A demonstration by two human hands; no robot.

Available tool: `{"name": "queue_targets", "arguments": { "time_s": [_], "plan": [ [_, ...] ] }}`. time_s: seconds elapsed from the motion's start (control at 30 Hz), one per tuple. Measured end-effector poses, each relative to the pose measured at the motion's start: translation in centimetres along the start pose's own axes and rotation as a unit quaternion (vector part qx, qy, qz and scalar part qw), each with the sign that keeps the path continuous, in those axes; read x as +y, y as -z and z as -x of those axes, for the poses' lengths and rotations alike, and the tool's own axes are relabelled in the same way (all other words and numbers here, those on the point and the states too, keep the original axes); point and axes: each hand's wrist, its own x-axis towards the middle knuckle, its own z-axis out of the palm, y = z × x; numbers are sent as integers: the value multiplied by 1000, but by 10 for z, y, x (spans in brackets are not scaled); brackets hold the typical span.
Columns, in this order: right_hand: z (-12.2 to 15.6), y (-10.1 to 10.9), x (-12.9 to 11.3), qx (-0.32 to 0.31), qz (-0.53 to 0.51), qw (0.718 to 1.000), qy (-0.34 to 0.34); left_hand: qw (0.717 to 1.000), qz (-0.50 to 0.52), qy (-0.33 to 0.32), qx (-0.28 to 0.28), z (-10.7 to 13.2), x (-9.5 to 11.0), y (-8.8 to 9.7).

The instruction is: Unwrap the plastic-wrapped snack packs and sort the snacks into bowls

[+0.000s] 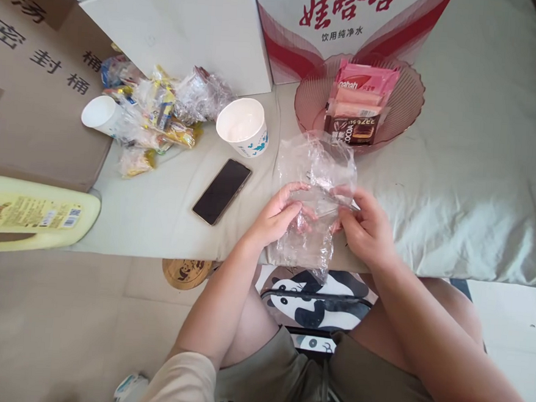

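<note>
A crinkled, clear plastic bag is spread between the person's hands above the middle of the front edge of the cloth-covered desk. The left hand pinches one side; the right hand grips the other, its fingers curled, beside a thin greyish item too obscured to identify. The bag's lower end hangs past that edge.

Just beyond stands a pink, translucent, ribbed bowl with a scalloped rim, holding a bright pink packet at the back and a dark brown cocoa packet in front. Left of the bag lie a black smartphone and, behind it, an upright white paper cup, pale inside, contents unclear. Toward the desk's left side, a heap of shiny multicoloured wrappers adjoins another white paper cup. A pale yellow plastic jug occupies the left front corner.
</note>
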Motion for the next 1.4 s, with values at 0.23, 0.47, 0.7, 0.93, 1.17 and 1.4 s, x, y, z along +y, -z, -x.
{"name": "queue_targets", "arguments": {
  "time_s": [0.23,0.47,0.7,0.93,1.17,1.4],
  "plan": [
    [-2,5,5,18,-27,998,57,999,10,39,-18,4,5,3],
    [-3,6,-5,14,-59,998,19,997,74,13,24,2,9,11],
    [-4,6,-3,16,-78,997,26,992,126,18,5,0,13,9],
    [-4,4,0,19,-76,996,43,992,116,37,31,-2,13,9],
    [-5,6,5,11,-98,993,69,997,61,16,41,-1,10,10],
    [-7,5,5,-5,-72,994,78,998,45,18,43,-1,15,8]
  ]
}}
